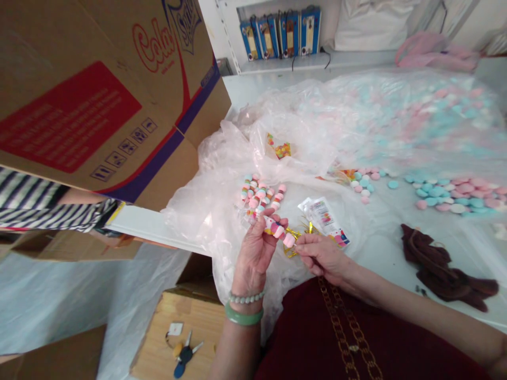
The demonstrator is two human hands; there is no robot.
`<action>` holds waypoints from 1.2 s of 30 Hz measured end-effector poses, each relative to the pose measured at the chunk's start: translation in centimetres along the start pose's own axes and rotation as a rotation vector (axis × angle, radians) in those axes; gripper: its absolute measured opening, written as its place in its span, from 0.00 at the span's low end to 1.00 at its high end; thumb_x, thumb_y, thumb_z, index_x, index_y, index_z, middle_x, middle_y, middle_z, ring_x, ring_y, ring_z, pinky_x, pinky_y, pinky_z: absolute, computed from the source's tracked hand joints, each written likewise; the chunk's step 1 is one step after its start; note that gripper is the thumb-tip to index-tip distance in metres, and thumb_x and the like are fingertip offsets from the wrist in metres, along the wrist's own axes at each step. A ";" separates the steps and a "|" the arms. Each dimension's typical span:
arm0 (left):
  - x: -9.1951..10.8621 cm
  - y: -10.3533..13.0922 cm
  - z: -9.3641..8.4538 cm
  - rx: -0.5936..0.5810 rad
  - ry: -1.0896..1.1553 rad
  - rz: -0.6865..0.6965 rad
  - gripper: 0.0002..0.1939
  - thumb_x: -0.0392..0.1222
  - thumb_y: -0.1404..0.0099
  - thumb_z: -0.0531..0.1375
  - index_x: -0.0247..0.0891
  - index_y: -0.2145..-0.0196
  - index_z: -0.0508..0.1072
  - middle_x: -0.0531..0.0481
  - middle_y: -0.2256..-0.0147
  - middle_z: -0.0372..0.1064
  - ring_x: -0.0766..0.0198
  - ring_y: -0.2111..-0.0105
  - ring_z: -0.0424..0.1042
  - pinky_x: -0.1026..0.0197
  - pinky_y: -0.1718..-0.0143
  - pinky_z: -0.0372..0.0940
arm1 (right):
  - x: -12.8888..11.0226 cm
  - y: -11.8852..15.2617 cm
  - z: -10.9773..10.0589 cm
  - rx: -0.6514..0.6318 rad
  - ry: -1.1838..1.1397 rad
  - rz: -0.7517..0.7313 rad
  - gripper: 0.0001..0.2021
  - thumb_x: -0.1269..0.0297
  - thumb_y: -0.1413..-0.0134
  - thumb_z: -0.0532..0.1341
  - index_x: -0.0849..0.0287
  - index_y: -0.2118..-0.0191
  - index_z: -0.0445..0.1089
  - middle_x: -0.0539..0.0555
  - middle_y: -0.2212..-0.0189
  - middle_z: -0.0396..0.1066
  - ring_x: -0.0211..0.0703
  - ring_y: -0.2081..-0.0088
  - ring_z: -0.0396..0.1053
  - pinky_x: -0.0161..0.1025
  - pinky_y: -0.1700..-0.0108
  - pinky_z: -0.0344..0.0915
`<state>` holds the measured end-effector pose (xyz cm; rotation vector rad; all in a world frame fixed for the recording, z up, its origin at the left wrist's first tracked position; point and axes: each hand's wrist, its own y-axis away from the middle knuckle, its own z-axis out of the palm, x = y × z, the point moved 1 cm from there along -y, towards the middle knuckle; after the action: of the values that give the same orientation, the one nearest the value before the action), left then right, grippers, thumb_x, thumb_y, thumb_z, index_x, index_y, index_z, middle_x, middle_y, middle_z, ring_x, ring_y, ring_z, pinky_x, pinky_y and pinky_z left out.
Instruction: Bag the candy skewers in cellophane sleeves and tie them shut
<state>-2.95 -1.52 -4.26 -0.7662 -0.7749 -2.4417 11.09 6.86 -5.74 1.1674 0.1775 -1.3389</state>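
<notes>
Between the fingers of my left hand is a wrapped candy skewer with pink and white pieces. My right hand pinches at the skewer's lower right end, beside the last pink piece. Gold twist ties lie just under and behind the hands. Several candy skewers are grouped on the plastic sheet beyond my left hand. To the right of them rest flat printed packets, white with a colourful lower end.
A large cardboard box stands at the left, with a striped sleeve behind it. Pink, blue and white candies lie at the right near a big clear bag. A brown cloth and keys are nearer.
</notes>
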 end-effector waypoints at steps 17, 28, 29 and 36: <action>-0.2 -1.1 -1.6 0.230 0.027 -0.075 0.13 0.50 0.36 0.58 0.36 0.63 0.71 0.44 0.63 0.73 0.56 0.61 0.74 0.53 0.57 0.70 | 0.6 0.0 -0.7 0.308 1.428 -0.759 0.14 0.67 0.36 0.49 0.58 0.71 0.68 0.53 0.75 0.70 0.38 0.74 0.62 0.38 0.71 0.48; -0.9 -0.9 -0.3 0.230 0.071 -0.017 0.13 0.48 0.34 0.57 0.34 0.64 0.73 0.45 0.66 0.74 0.60 0.64 0.76 0.54 0.55 0.69 | 1.4 0.2 -1.0 0.207 1.515 -0.788 0.15 0.68 0.35 0.47 0.57 0.57 0.71 0.57 0.73 0.72 0.42 0.72 0.65 0.39 0.69 0.50; -1.0 -0.9 -0.2 0.212 0.069 -0.006 0.14 0.49 0.35 0.58 0.34 0.64 0.73 0.45 0.66 0.74 0.59 0.64 0.76 0.54 0.54 0.69 | 1.4 0.2 -1.0 0.200 1.512 -0.785 0.15 0.67 0.35 0.47 0.57 0.55 0.71 0.57 0.72 0.72 0.42 0.71 0.65 0.39 0.69 0.51; -1.2 -0.6 -0.5 0.150 0.019 0.025 0.14 0.49 0.38 0.62 0.32 0.65 0.73 0.46 0.68 0.73 0.59 0.65 0.76 0.51 0.51 0.68 | 0.5 0.4 -0.5 0.271 1.329 -0.711 0.14 0.67 0.37 0.50 0.58 0.68 0.71 0.55 0.74 0.71 0.39 0.72 0.64 0.37 0.70 0.51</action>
<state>-2.57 -1.07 -5.61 -0.6903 -0.9229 -2.3342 11.76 6.81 -6.09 2.2065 1.5051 -0.9348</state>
